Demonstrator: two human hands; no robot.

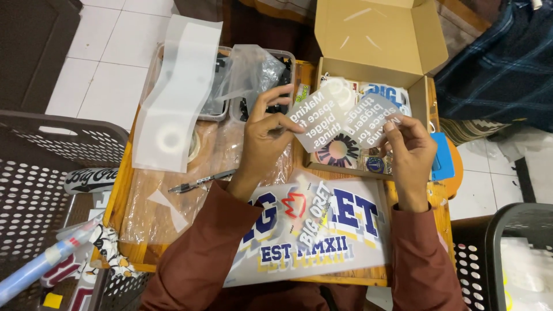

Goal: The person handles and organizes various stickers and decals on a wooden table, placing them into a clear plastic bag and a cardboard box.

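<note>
Left hand (262, 135) raised over the wooden tabletop (129, 190), grip pinched shut on the left edge of a clear sticker sheet (318, 118) printed with white lettering. Right hand (410, 148) level with it, grip clamped on a second clear sticker sheet (368, 121) of the same kind, fingertips at its right edge. 2 sheets tilted toward each other, overlapping near the middle, held just above the front wall of an open cardboard box (377, 40). Lid of the box standing upright behind; assorted stickers (345, 151) lying flat inside.

Below the hands, a large transfer sheet (311, 230) with blue and yellow block lettering spread flat on the tabletop, a small red and white sticker on top of it. Black pen (201, 181) lying left of the left wrist, on crinkled clear plastic. Long strip of white backing paper (175, 95) draped upward to the left, covering part of a clear plastic tub (222, 112). Loose plastic bag (253, 72) over a second tub behind the left hand. Grey perforated baskets (40, 184) at both lower corners, beside the tabletop. Both sleeves rust brown.
</note>
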